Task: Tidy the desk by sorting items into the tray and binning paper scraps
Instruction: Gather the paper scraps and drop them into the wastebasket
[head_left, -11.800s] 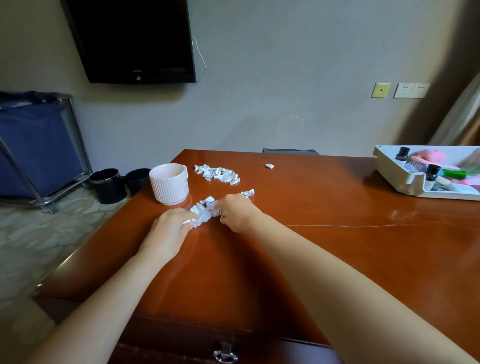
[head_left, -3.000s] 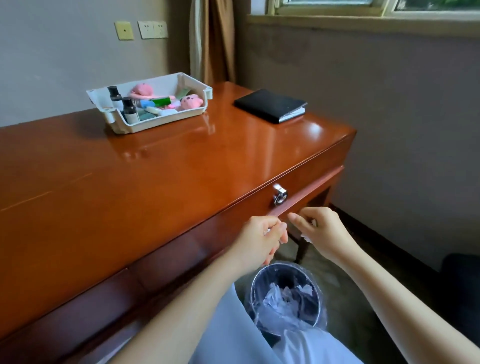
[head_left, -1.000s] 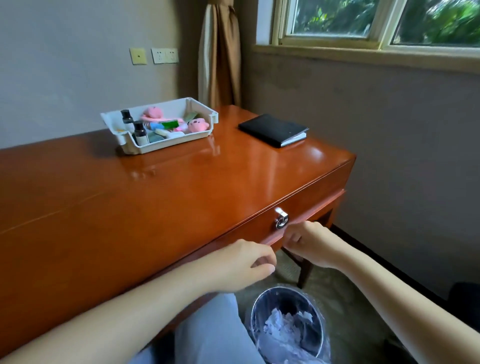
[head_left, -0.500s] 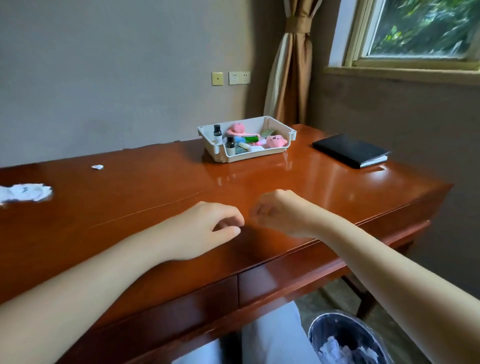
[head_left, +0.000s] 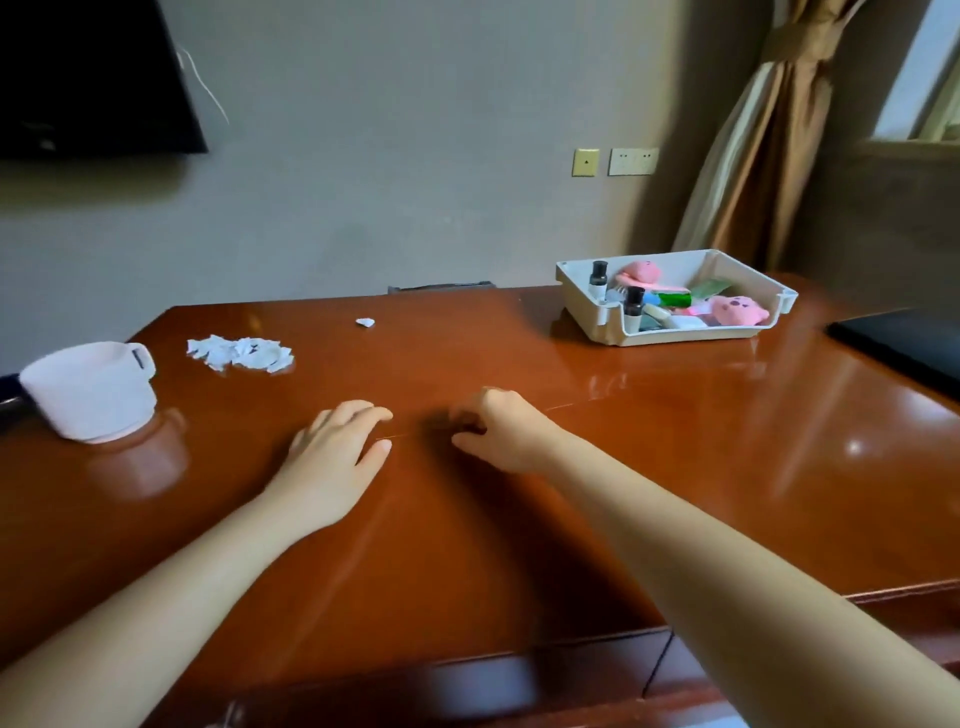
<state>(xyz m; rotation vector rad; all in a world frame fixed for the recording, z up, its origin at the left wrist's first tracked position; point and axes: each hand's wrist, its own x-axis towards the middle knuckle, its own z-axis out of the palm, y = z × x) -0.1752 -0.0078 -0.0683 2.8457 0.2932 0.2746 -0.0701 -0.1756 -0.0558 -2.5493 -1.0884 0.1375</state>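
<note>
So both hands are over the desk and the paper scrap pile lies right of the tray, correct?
No: the head view shows the paper scrap pile left of the tray, near the white cup. The left hand and right hand are over the desk.

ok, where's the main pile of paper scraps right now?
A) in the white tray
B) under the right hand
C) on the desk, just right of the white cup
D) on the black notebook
C: the pile of paper scraps lies on the desk just right of the white ribbed cup, far left of the white tray.
</note>
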